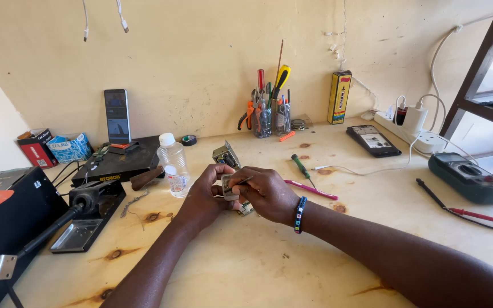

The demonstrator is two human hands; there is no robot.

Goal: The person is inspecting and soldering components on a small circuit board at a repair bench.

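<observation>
My left hand is closed around a small grey metal-cased component, thumb and fingers wrapped about its sides, holding it just above the table. The component sits between both hands, its long axis roughly upright and tilted slightly away from me. My right hand pinches a thin, dark metal probe tool, tip pointing left onto the component's face; the right hand wears a beaded wristband. Left of the component: a black soldering station, then a clear plastic bottle with a white cap. Just behind it lies a second boxy metal part. Right of it: a green-handled screwdriver, a pink tool and, well apart, a dark green multimeter. The table is pale, knotted plywood.
</observation>
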